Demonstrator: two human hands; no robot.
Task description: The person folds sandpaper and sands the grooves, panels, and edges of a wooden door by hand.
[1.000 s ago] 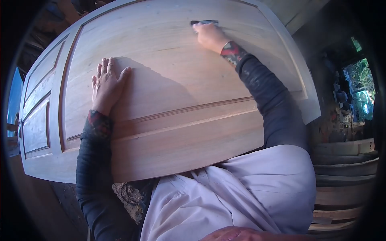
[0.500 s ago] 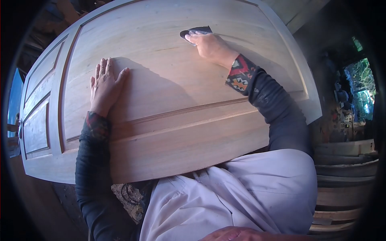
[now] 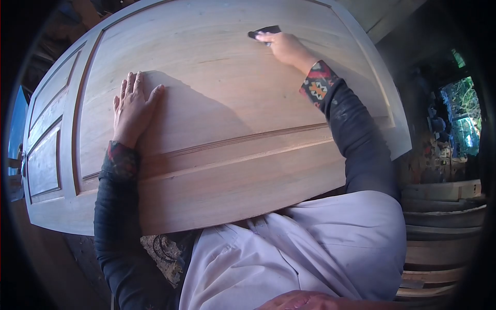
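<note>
Upper centre: right hand (image 3: pixel 288 49), fingers clamped on dark sheet (image 3: pixel 266 30). Centre left: left hand (image 3: pixel 132 110), fingers apart, on door (image 3: pixel 206 67).

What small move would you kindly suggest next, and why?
Probably draw the sheet slightly nearer along the panel, since the right grip has it over the far part, while the left grip lies flat, well aside.
</note>
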